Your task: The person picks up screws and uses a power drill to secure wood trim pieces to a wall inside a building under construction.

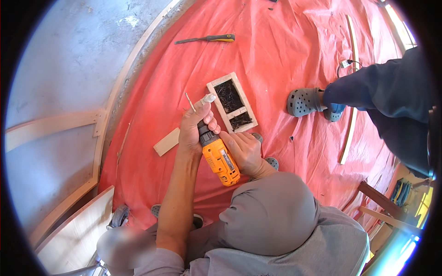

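An orange and black cordless drill is held over the red sheet, its thin bit pointing away and to the left. My right hand wraps the drill's grip, which is mostly hidden. The fingers of my left hand close around the black chuck, with the bit rising beside them. White wrapping covers one fingertip of that hand. Just beyond my hands lies a two-part wooden box holding many black screws. A short wood block rests left of my left forearm.
A hand tool with a flat blade and grey-yellow handle lies farther off. At right stands another person in dark trousers and grey clogs, beside a long wood strip and a cable socket. A wood-framed panel bounds the left.
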